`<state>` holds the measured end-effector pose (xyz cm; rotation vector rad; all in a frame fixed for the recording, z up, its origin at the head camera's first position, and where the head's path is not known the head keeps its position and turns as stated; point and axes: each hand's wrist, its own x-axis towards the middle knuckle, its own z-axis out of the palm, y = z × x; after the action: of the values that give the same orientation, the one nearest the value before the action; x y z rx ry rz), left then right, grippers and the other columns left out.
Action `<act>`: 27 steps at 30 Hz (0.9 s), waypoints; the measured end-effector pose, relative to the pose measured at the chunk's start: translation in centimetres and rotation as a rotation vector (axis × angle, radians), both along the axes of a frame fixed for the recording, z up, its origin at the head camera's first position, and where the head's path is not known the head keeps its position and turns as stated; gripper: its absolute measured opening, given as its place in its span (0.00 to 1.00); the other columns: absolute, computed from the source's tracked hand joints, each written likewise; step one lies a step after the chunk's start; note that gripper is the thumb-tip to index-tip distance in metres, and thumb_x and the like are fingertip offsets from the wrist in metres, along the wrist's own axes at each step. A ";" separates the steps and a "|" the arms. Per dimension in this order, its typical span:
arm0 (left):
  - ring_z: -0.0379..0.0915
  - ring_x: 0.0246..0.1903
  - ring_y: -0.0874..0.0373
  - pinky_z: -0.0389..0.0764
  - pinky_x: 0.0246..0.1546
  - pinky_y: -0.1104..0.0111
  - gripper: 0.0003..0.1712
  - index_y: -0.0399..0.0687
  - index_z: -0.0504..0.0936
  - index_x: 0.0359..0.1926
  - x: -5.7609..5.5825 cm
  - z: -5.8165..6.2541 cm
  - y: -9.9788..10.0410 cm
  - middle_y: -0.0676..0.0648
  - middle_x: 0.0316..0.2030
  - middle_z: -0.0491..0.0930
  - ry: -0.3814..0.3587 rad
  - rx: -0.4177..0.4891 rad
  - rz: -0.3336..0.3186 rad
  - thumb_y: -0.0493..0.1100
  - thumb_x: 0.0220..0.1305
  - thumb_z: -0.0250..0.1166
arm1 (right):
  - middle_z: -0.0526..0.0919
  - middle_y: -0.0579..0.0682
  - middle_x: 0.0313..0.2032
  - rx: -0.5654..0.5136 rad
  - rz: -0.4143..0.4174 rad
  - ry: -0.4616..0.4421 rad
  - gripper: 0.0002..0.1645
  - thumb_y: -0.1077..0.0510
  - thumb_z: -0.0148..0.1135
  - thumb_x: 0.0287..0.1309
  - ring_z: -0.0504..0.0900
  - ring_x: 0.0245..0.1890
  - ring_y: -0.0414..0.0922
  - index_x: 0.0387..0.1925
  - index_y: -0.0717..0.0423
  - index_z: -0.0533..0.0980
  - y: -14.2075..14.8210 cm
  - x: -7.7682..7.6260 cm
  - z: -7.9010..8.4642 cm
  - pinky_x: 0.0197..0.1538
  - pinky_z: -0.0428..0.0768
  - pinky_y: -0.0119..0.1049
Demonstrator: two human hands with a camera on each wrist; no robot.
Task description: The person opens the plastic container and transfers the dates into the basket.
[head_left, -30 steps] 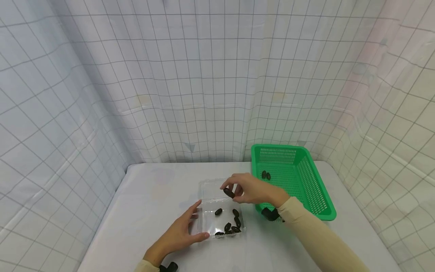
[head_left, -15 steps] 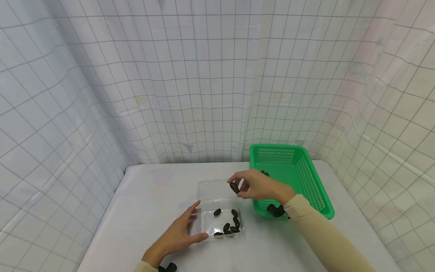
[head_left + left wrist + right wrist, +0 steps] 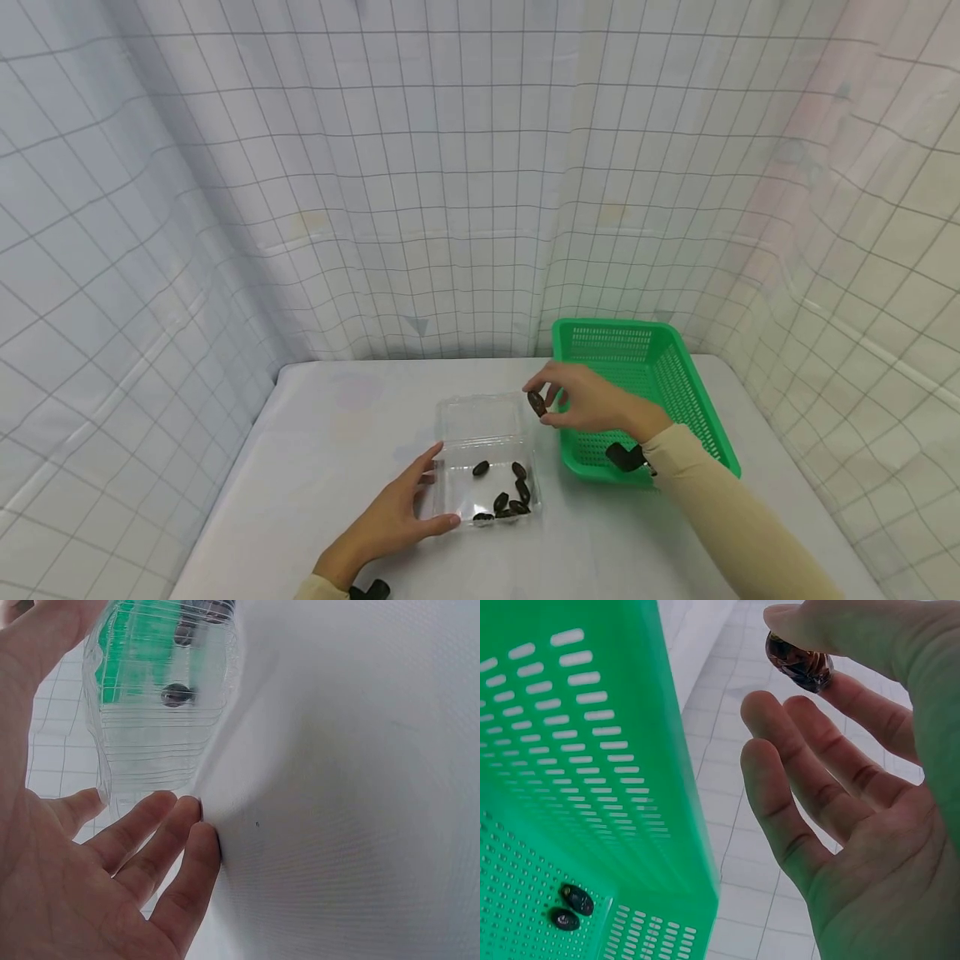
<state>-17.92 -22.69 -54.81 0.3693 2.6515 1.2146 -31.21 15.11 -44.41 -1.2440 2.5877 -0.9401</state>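
Note:
A glossy, wrinkled dark brown date [image 3: 536,404] is pinched between the thumb and forefinger of my right hand [image 3: 588,402], near the green basket's left side. The right wrist view shows the same date [image 3: 801,664] with the other fingers spread away from it. My left hand [image 3: 393,517] rests at the left side of a clear plastic clamshell box [image 3: 459,487], its thumb by the front corner and its fingers fairly straight along the side. Inside the box lie several dates [image 3: 501,502], mostly towards the front right. The box's lid [image 3: 472,417] is folded back.
A green perforated basket [image 3: 701,408] stands at the table's right side. Two dates [image 3: 576,898] lie on its floor in the right wrist view. White table cloth [image 3: 337,450] extends left of the box, and gridded white curtains [image 3: 450,208] enclose the table.
My right hand has moved right and slightly away from me with the pinched date, from over the box's lid to the basket's left rim. The left hand and box have stayed put.

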 end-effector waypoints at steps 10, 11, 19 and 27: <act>0.79 0.80 0.36 0.81 0.79 0.36 0.70 0.56 0.55 0.96 0.1 0.2 0.0 0.37 0.85 0.73 0.001 -0.007 0.001 0.64 0.65 0.87 | 0.89 0.55 0.58 0.024 -0.037 0.060 0.26 0.65 0.78 0.72 0.94 0.49 0.54 0.68 0.60 0.84 1.9 -1.2 -0.1 0.52 0.94 0.45; 0.79 0.80 0.36 0.81 0.79 0.35 0.70 0.56 0.55 0.96 0.1 0.2 0.0 0.37 0.85 0.73 0.001 -0.008 0.000 0.64 0.66 0.86 | 0.89 0.55 0.58 0.024 -0.043 0.059 0.26 0.65 0.79 0.72 0.94 0.49 0.53 0.68 0.60 0.84 2.1 -1.3 -0.1 0.52 0.94 0.45; 0.79 0.79 0.37 0.82 0.78 0.37 0.70 0.56 0.55 0.96 0.1 0.2 0.0 0.37 0.84 0.74 0.000 -0.003 0.001 0.63 0.65 0.87 | 0.89 0.53 0.55 0.016 -0.104 0.007 0.27 0.65 0.79 0.72 0.93 0.50 0.52 0.69 0.61 0.84 3.6 -1.8 -0.3 0.54 0.94 0.44; 0.79 0.79 0.37 0.82 0.78 0.37 0.71 0.56 0.55 0.96 0.2 0.2 0.0 0.37 0.84 0.74 -0.002 0.000 0.008 0.63 0.64 0.88 | 0.92 0.53 0.57 0.040 -0.152 0.008 0.29 0.63 0.79 0.72 0.93 0.51 0.49 0.70 0.63 0.83 4.9 -2.7 -0.7 0.57 0.94 0.53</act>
<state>-17.75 -22.65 -54.59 0.3576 2.6538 1.2161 -33.86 20.06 -45.16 -1.0553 2.7247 -0.9045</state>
